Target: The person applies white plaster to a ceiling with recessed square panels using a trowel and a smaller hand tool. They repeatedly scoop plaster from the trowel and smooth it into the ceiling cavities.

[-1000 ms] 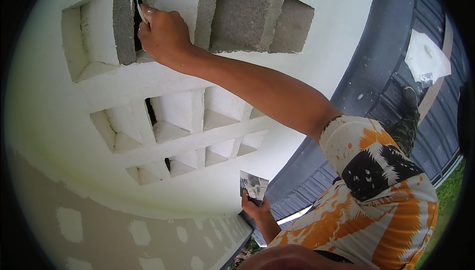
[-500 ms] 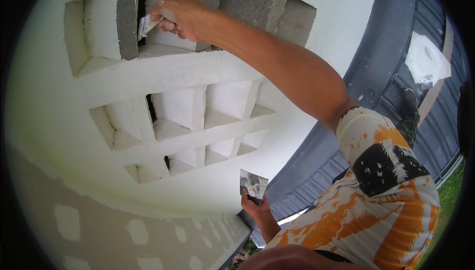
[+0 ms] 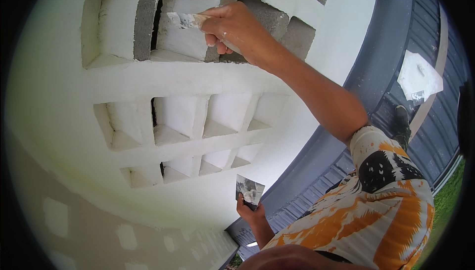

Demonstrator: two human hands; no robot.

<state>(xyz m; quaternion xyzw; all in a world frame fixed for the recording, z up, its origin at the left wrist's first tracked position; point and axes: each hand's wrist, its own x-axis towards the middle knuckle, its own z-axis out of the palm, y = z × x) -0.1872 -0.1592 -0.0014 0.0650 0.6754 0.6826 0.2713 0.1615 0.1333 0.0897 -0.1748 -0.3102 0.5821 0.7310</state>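
Note:
My right hand (image 3: 237, 30) is stretched out to the wall at the top, fingers closed around a putty knife (image 3: 184, 20). White paste coats its blade, which lies in front of a white-coated recess (image 3: 180, 42) beside a dark vertical gap (image 3: 157, 20). Specks of the same paste show on the hand. Low down near my shirt, my left hand (image 3: 252, 213) grips a wide, flat scraper blade (image 3: 250, 190) with pale paste smeared on it; part of its handle is hidden by the fingers.
More rows of recesses (image 3: 180, 116) run below in the white wall (image 3: 217, 82). Bare grey block (image 3: 262, 13) shows at the upper right. On the dark ribbed roof sheeting (image 3: 420, 27) lies a white paste-covered board (image 3: 419, 77), near a foot (image 3: 402, 119). Patched grey board (image 3: 89, 210) stands lower left.
My right hand has drawn the putty knife rightward, away from the dark gap, and the blade now points left. My left hand keeps its scraper low. The view has shifted slightly.

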